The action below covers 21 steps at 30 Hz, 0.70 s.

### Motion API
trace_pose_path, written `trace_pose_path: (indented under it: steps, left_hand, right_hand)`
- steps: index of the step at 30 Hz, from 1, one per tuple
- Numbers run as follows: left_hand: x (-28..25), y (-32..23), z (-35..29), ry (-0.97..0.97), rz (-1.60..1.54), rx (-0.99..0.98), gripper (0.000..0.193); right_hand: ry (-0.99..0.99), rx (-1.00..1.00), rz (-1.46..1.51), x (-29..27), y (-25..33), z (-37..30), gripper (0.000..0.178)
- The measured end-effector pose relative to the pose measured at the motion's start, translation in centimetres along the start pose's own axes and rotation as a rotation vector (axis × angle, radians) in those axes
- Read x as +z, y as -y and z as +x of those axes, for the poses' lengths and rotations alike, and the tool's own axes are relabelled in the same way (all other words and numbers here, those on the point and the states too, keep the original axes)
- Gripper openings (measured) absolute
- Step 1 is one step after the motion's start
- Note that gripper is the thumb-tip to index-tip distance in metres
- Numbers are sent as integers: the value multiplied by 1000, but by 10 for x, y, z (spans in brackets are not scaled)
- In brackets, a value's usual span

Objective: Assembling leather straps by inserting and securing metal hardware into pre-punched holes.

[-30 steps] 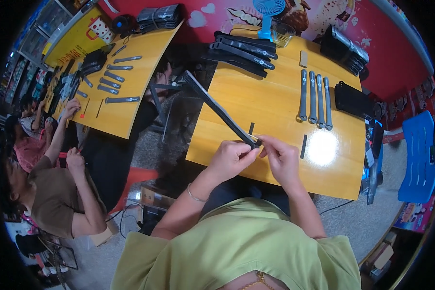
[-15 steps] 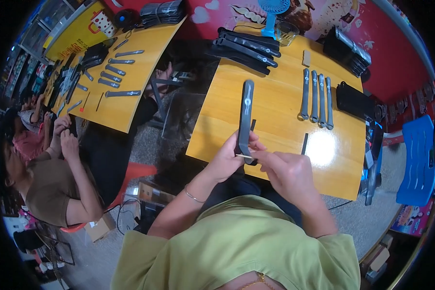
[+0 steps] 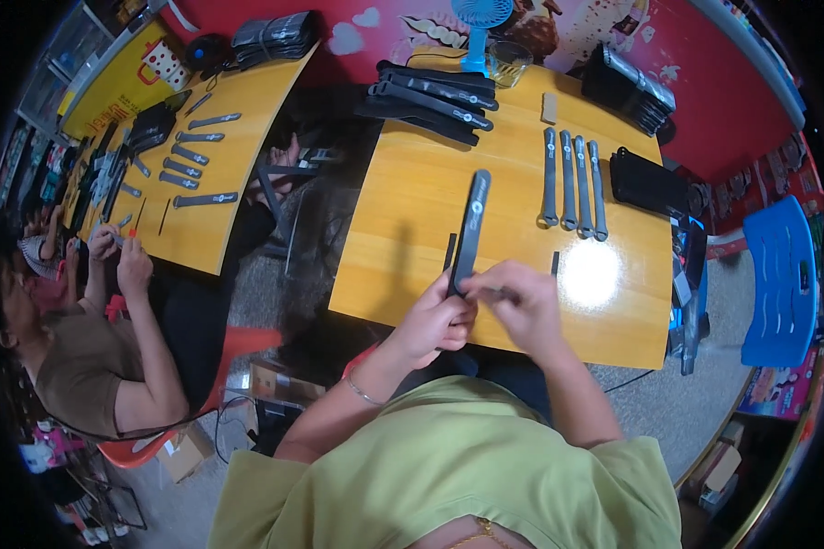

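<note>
Closed fingers of the left hand [image 3: 438, 320] hold the lower part of a dark grey strap [image 3: 472, 229]; no gap shows between thumb and strap. Right hand [image 3: 524, 304] has its thumb and fingers drawn together just beside the strap's lower portion; whether they pinch its edge or a small separate dark piece cannot be told.

Position of held strap: above the near part of the yellow table [image 3: 394, 201], long end pointing away from the person, slightly tilted to the right, face with white marking visible. Its lower end is hidden by the left hand.

On the table: one thin dark strip [image 3: 449, 251] lies just left of the held strap, and a second thin strip [image 3: 555, 263] lies beyond the right hand. Four grey straps [image 3: 568, 183] lie side by side to the right, near a black pouch [image 3: 650, 181]. At the far side are a pile of black straps [image 3: 435, 99], a blue fan [image 3: 479, 32], a clear glass [image 3: 509, 69], a tan block [image 3: 549, 108] and a black plastic bundle [image 3: 624, 91].
</note>
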<state>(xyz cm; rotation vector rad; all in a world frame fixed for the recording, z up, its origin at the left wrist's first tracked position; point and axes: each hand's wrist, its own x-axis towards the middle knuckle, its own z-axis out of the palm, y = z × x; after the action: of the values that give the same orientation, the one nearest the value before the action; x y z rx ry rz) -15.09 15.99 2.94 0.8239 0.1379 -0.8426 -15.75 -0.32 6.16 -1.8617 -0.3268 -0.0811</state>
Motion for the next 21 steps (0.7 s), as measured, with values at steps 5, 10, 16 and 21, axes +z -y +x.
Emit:
trace_pose_path:
  steps: [5,10,16,21]
  left_hand:
    - [-17,2,-31,196,190,-100,11]
    - [-67,0,-59,373,167,-330,11]
    - [-82,3,-55,157,-194,-9,30]
    - [-66,-1,-35,136,-180,255,40]
  right_hand:
    - [-512,220,275,-76,-48,51,15]
    - [-781,-36,88,-157,-40,97,18]
    - [-672,-378,-400,-138,-55,134,18]
    - [-296,-359,-815,-97,-105,117,26]
